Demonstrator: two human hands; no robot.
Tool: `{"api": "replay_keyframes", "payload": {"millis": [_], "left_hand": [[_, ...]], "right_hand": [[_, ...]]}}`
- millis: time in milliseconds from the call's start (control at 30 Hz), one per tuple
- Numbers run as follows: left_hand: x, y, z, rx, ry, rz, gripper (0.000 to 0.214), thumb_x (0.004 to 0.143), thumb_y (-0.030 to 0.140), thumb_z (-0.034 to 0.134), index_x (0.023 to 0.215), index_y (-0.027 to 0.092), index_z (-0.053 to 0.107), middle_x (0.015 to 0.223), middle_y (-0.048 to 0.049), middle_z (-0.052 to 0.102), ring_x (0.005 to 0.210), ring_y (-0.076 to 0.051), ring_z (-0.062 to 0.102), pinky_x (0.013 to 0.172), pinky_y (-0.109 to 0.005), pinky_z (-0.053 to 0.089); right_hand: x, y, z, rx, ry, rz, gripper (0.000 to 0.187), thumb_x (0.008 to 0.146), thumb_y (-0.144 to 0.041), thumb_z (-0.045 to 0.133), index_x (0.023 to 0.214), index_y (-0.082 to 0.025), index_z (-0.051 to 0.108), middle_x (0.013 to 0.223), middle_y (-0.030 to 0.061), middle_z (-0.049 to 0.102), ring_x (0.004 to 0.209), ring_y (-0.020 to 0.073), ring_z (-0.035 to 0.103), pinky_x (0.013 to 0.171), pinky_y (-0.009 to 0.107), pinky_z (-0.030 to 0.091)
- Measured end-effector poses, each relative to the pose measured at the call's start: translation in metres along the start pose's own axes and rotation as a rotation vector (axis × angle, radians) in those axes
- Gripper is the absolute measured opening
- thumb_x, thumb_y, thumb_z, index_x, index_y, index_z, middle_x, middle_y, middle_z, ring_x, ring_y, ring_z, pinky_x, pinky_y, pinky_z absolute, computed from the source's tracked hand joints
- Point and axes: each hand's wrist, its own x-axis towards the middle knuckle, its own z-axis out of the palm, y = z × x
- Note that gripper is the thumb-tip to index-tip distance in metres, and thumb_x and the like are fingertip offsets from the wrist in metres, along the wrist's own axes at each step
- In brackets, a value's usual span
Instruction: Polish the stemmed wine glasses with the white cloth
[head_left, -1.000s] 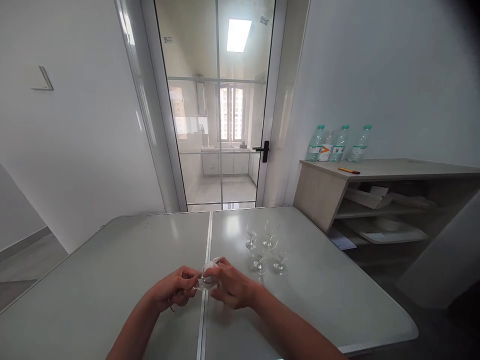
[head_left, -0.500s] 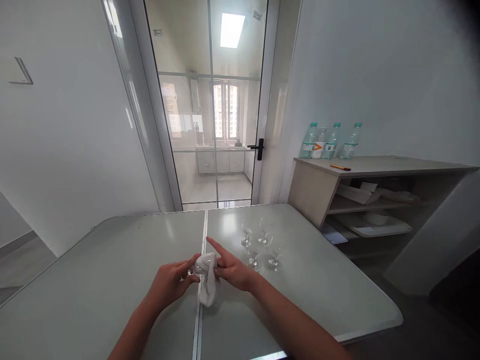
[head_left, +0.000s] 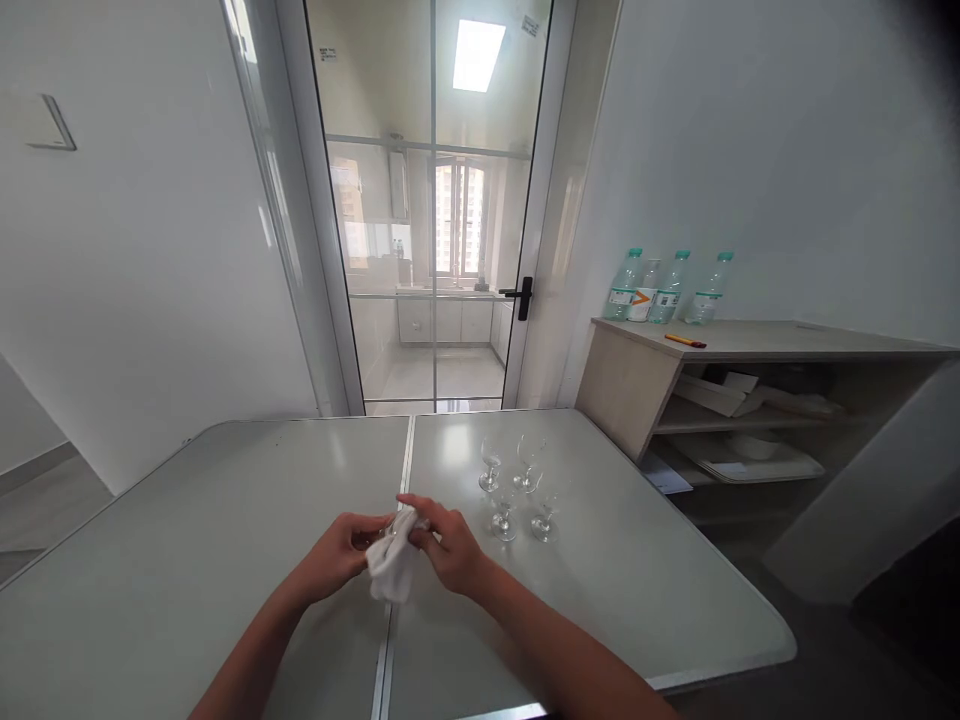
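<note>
My left hand (head_left: 341, 552) is closed around a small clear glass (head_left: 388, 530), most of it hidden by fingers and cloth. My right hand (head_left: 446, 545) pinches a white cloth (head_left: 393, 572) against the glass, its index finger lying over the top. The cloth's loose end hangs down over the table's metal seam. To the right of my hands several clear stemmed glasses stand upright on their feet, among them a near left glass (head_left: 503, 522), a near right glass (head_left: 544, 524) and a far left glass (head_left: 489, 474).
The pale table (head_left: 225, 560) has a metal strip (head_left: 382, 660) down its middle. Beyond it is a glass door with a black handle (head_left: 523, 297). On the right stands a wooden shelf unit (head_left: 622, 385), with plastic bottles (head_left: 665, 290) and a yellow-red pen-like object (head_left: 685, 341) on top.
My right hand has come down and left, its index finger now folded onto the cloth. The cloth has swung left and covers more of the glass. The view has shifted slightly.
</note>
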Motion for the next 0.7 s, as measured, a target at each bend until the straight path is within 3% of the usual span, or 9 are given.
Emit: {"api": "replay_keyframes", "payload": {"millis": [67,133,233,333,433,533,633,700], "left_hand": [[0.003,-0.009,0.006,0.296,0.078,0.057,0.021,0.082,0.021,0.058,0.091,0.017,0.076,0.077,-0.0036,0.070,0.072,-0.019,0.057,0.068,-0.026,0.042],[0.005,-0.019,0.012,0.621,0.141,0.116,0.023,0.079,0.010,0.052,0.082,0.017,0.074,0.073,-0.0047,0.069,0.066,-0.017,0.056,0.067,-0.027,0.040],[0.008,-0.024,0.019,0.798,0.147,0.142,0.024,0.074,0.004,0.048,0.075,0.017,0.068,0.073,-0.0059,0.068,0.062,-0.015,0.054,0.067,-0.028,0.036],[0.008,-0.016,0.018,0.505,0.078,0.070,0.014,0.074,0.009,0.051,0.072,0.017,0.063,0.070,-0.0018,0.062,0.063,-0.014,0.051,0.064,-0.026,0.035],[0.004,-0.007,0.008,0.051,-0.095,-0.100,0.006,0.071,0.018,0.055,0.065,0.017,0.054,0.059,0.0040,0.045,0.055,-0.010,0.037,0.055,-0.023,0.029],[-0.003,-0.003,-0.004,-0.210,-0.281,-0.280,0.011,0.064,0.019,0.057,0.060,0.018,0.047,0.055,0.0077,0.030,0.050,-0.007,0.020,0.048,-0.024,0.017],[-0.005,-0.002,-0.009,-0.184,-0.270,-0.259,0.009,0.069,0.022,0.058,0.064,0.018,0.052,0.056,0.0074,0.031,0.051,-0.007,0.018,0.048,-0.024,0.017],[-0.003,-0.005,-0.005,0.019,-0.115,-0.120,0.009,0.075,0.022,0.056,0.068,0.016,0.058,0.058,0.0051,0.040,0.053,-0.009,0.028,0.052,-0.024,0.024]], "right_hand": [[0.003,0.005,0.003,0.194,0.127,0.171,0.041,0.097,-0.038,0.055,0.135,-0.026,0.062,0.087,0.0008,0.065,0.076,0.0163,0.056,0.076,0.031,0.046],[0.006,0.012,0.004,0.346,0.200,0.319,0.045,0.095,-0.051,0.056,0.128,-0.022,0.065,0.083,0.0008,0.062,0.071,0.0149,0.053,0.069,0.028,0.044],[0.008,0.018,0.002,0.467,0.176,0.429,0.059,0.088,-0.059,0.065,0.134,-0.021,0.060,0.077,-0.0016,0.058,0.067,0.0135,0.050,0.066,0.026,0.041],[0.006,0.013,-0.006,0.461,0.031,0.321,0.069,0.091,-0.056,0.064,0.149,-0.024,0.045,0.073,-0.0046,0.054,0.065,0.0125,0.048,0.065,0.025,0.040],[0.001,0.002,-0.012,0.228,-0.078,0.156,0.056,0.099,-0.048,0.053,0.150,-0.025,0.046,0.071,-0.0053,0.049,0.061,0.0115,0.042,0.063,0.025,0.039],[-0.004,-0.008,-0.013,-0.064,-0.190,-0.084,0.050,0.098,-0.036,0.055,0.147,-0.026,0.051,0.078,-0.0017,0.059,0.070,0.0150,0.051,0.081,0.034,0.047],[-0.005,-0.007,-0.009,-0.189,-0.230,-0.216,0.051,0.096,-0.030,0.058,0.147,-0.027,0.052,0.084,0.0002,0.066,0.076,0.0173,0.056,0.101,0.044,0.041],[-0.002,0.000,-0.005,-0.116,-0.138,-0.088,0.049,0.097,-0.032,0.055,0.146,-0.029,0.052,0.082,-0.0011,0.063,0.072,0.0162,0.054,0.092,0.040,0.045]]}}
